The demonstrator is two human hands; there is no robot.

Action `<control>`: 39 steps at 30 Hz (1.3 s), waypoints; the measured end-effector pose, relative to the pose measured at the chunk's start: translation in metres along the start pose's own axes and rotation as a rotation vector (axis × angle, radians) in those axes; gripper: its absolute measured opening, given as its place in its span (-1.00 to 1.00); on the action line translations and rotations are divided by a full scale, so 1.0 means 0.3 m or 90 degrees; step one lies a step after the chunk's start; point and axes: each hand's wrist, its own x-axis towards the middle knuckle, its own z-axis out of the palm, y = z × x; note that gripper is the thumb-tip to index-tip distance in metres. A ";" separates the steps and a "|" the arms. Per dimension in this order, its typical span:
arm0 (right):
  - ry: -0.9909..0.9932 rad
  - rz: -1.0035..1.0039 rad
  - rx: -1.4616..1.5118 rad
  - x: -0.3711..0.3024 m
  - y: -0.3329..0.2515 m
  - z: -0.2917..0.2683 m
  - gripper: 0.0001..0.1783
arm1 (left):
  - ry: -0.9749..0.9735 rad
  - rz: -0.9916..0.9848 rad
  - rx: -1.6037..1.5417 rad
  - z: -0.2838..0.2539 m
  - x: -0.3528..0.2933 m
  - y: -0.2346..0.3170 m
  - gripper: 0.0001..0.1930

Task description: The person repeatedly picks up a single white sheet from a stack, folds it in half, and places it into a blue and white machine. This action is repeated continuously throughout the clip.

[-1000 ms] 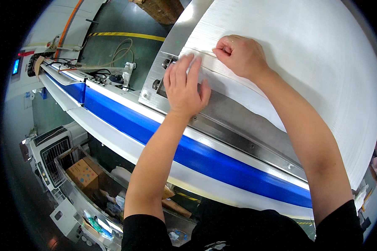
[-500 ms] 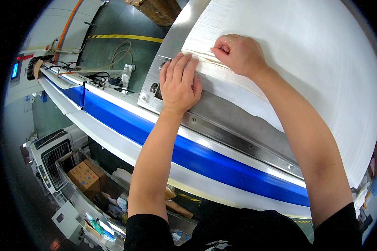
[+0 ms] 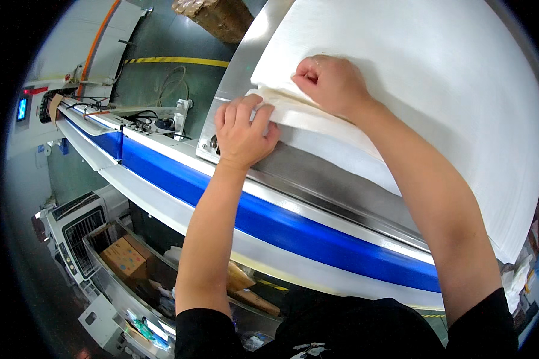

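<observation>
A wide stack of thin white sheets (image 3: 413, 90), whether cloth or paper I cannot tell, lies on a metal table (image 3: 335, 179). My left hand (image 3: 244, 133) is at its near left corner, with bent fingers over the loose edge and the thumb beside the fold. There the layers bulge, and a cream-coloured strip shows between them. My right hand (image 3: 334, 85) rests on top, just right of that corner, curled into a loose fist with thumb and forefinger together. Whatever it may hold is hidden.
A blue and white rail (image 3: 173, 176) runs along the table's near side. Below left, a bin (image 3: 102, 239) holds a cardboard box (image 3: 124, 258) and scraps. A brown wrapped bundle (image 3: 215, 18) stands on the floor behind, near a yellow-black floor stripe (image 3: 179, 60).
Both hands have shifted slightly left. The near corner of the stack has moved with them, and its layers now bulge more, with a thicker fold in front.
</observation>
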 end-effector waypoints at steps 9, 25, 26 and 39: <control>0.135 0.150 -0.187 -0.701 0.009 -0.201 -0.71 | -0.369 0.149 -0.033 -0.139 0.082 -0.084 -0.54; 0.045 0.555 -0.554 -2.174 0.782 -1.245 -0.62 | -0.584 0.151 0.274 0.013 0.211 -0.062 -0.77; 0.004 0.586 -0.570 -2.225 0.821 -1.291 -0.63 | -0.539 0.081 0.238 0.025 0.185 -0.105 -0.77; -0.109 0.799 -0.405 -2.702 1.085 -1.677 -0.62 | -0.664 -0.019 0.293 0.012 0.174 -0.145 -0.76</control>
